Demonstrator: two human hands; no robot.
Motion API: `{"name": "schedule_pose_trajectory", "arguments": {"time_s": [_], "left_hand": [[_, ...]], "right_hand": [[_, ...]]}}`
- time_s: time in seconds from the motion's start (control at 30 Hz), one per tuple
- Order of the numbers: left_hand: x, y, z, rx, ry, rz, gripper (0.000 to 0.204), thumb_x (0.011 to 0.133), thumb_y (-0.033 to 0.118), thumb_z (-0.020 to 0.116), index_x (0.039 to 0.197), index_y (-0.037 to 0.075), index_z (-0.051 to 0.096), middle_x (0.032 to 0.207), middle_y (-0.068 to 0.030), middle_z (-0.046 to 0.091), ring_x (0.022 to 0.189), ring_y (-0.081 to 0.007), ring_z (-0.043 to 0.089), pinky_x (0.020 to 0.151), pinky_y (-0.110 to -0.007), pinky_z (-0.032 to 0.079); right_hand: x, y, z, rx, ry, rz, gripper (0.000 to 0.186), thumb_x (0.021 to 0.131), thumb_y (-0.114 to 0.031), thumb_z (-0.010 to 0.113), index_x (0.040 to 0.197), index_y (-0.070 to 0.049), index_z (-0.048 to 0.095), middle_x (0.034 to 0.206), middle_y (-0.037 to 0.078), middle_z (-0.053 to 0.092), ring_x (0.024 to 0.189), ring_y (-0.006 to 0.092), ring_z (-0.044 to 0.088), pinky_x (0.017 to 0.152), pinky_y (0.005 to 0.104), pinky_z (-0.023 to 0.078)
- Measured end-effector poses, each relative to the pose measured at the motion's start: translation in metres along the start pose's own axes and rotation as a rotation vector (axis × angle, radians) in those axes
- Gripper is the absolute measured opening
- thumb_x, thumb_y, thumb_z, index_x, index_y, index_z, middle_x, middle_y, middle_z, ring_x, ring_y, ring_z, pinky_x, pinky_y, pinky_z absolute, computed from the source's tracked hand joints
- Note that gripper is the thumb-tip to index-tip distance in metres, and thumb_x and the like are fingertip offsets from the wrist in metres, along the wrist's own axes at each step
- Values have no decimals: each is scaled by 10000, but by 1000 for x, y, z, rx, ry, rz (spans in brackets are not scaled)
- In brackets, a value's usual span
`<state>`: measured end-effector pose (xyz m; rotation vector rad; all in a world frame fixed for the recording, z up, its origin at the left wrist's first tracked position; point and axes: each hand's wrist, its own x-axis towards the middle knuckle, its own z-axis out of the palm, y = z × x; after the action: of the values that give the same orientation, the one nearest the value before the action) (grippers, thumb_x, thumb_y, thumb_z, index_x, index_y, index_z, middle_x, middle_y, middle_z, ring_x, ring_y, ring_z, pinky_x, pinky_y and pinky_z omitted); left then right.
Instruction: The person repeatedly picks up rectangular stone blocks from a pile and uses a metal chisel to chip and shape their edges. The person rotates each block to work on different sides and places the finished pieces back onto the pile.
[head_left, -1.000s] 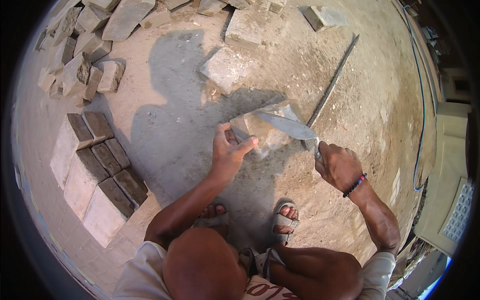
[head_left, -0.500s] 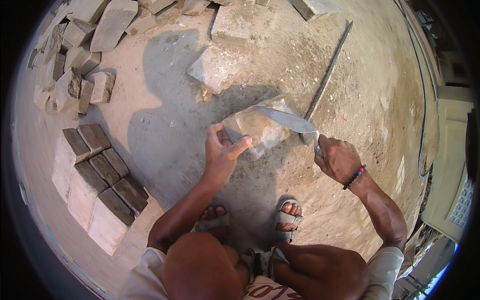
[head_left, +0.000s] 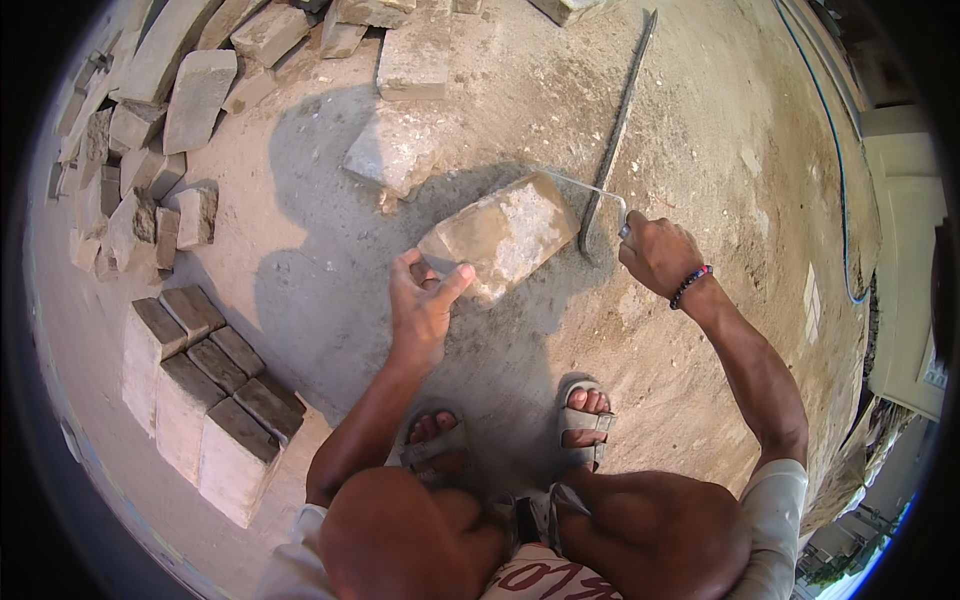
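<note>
We're likely scraping the block (head_left: 503, 237): our left grip (head_left: 418, 308) pinches one end, our right grip (head_left: 660, 257) wraps the trowel (head_left: 623, 212); another stroke would call for steady bracing.

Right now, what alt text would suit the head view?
A bare left hand grips one end of a brick; the right hand holds a trowel, blade edge-on, by the other end. A dark bar lies to the right, stacked bricks to the left.
</note>
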<state>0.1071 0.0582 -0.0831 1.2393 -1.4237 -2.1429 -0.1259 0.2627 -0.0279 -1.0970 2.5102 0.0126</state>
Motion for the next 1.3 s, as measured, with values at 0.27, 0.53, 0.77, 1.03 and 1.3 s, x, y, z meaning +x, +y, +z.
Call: {"name": "schedule_pose_trajectory", "arguments": {"time_s": [0.27, 0.53, 0.77, 1.03, 1.3], "left_hand": [[1, -6, 4, 71, -35, 27, 1004, 805, 258, 821, 1502, -102, 195, 1024, -72, 465, 895, -128, 488, 735, -267, 452], [4, -8, -7, 17, -15, -22, 970, 819, 279, 801, 1529, -10, 208, 1162, -136, 516, 1050, -224, 567, 768, -372, 503], [-1, -7, -8, -15, -99, -27, 879, 861, 237, 750, 1530, 35, 217, 1281, -159, 526, 1141, -256, 561, 886, -426, 495], [-2, -19, -9, -51, -71, -62, 854, 913, 172, 694, 1535, -19, 141, 1359, -205, 472, 1214, -288, 532, 962, -441, 496], [-7, -19, -11, -64, -56, -50, 842, 908, 173, 706, 1520, -10, 158, 1304, -197, 503, 1159, -277, 570, 923, -443, 522]], "right_hand": [[-28, -19, 68, 259, -34, 17, 391, 893, -252, 629, 1093, 65, 517, 821, 325, 651, 814, 502, 649, 724, 541, 527], [-55, -64, 51, 354, -15, -49, 400, 908, -238, 606, 1122, 76, 478, 803, 337, 638, 837, 512, 639, 764, 558, 511], [-27, -1, 66, 540, -57, 257, 434, 909, -270, 606, 1137, 88, 516, 891, 352, 647, 902, 488, 655, 816, 521, 520], [-25, -19, 63, 567, -50, 148, 443, 909, -265, 609, 1165, 86, 524, 920, 356, 644, 908, 490, 653, 832, 525, 511], [-5, -11, 80, 516, -44, 151, 423, 917, -292, 611, 1096, 84, 530, 876, 321, 642, 861, 462, 657, 788, 501, 505]]}}
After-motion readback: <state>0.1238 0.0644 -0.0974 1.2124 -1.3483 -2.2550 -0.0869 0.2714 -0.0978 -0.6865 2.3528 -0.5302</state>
